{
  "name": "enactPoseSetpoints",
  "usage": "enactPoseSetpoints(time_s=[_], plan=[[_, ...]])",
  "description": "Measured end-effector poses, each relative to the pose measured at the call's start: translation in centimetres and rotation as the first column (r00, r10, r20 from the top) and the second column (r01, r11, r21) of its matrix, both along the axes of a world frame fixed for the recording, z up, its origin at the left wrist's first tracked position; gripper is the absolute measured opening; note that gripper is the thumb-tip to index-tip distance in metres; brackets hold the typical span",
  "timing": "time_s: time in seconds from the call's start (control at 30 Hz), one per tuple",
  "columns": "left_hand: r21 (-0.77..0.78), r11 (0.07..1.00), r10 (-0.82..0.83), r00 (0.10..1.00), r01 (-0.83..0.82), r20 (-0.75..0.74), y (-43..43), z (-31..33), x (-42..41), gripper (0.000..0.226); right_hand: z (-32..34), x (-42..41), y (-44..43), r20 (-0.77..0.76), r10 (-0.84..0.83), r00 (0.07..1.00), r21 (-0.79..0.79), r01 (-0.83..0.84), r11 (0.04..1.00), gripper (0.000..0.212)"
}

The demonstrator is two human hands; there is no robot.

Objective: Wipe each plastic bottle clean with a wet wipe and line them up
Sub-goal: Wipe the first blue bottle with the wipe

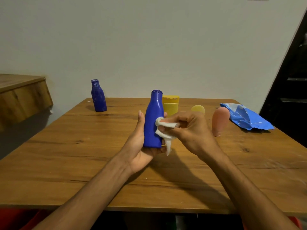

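The bottle (153, 123) stands nearly upright above the table (66, 155), long axis vertical, cap up. The left grip (141, 146) clasps its lower half, with the thumb on the left side and the fingers behind. The right grip (191, 130) pinches the wipe (164, 128) against the bottle's right side.

The table (66, 155) is brown wood with dark grain lines, knots and a dull sheen. The held blue bottle (153, 120) is smooth, softly glossy plastic. The far blue bottle (98, 97), near the far left corner, shows pale streaks (scuffs or smears, hard to tell). The wet wipe (164, 128) is white, soft and crumpled. The yellow bottle (171, 103) and pink bottle (220, 121) look matt plastic. The wipe pack (245, 117) by the right edge is crinkled, shiny film.
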State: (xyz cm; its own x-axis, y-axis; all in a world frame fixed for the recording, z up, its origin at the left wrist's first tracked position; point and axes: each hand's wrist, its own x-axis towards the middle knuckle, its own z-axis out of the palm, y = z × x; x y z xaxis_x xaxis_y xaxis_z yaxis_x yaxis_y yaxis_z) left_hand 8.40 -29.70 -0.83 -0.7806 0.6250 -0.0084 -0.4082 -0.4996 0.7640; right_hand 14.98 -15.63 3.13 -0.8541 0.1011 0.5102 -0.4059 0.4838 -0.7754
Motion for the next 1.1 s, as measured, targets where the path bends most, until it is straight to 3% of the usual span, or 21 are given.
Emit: enactPoseSetpoints(time_s=[0.1, 0.3, 0.7, 0.97, 1.1], plan=[[0.015, 1.0, 0.018, 1.0, -0.018, 0.001, 0.0, 0.2, 0.0, 0.065, 0.3, 0.3, 0.2, 0.08, 0.12, 0.99, 0.066, -0.125, 0.99, 0.014], [-0.019, 1.0, 0.021, 0.999, -0.021, 0.024, 0.5, 0.2, 0.8, 0.065, -0.4, -0.5, 0.1, -0.056, -0.08, 0.995, -0.085, 0.075, 0.994, 0.02], [0.107, 0.991, 0.049, 0.969, -0.077, 0.24, -0.6, 2.1, 0.2, 0.067, 0.6, 0.5, -0.7, 0.045, 0.092, 0.995, 0.263, -0.1, 0.959, 0.019], [0.154, 0.976, 0.099, 0.947, -0.151, 0.305, -0.9, 2.9, 0.2, 0.068, -0.4, 0.2, -1.4, -0.147, -0.04, 0.988, 0.128, 0.059, 0.99, 0.021], [0.175, 0.975, 0.078, 0.945, -0.139, 0.318, -0.8, 2.9, 0.2, 0.069, -1.1, 0.2, -2.2, -0.253, -0.051, 0.966, 0.198, 0.103, 0.975, 0.025]])
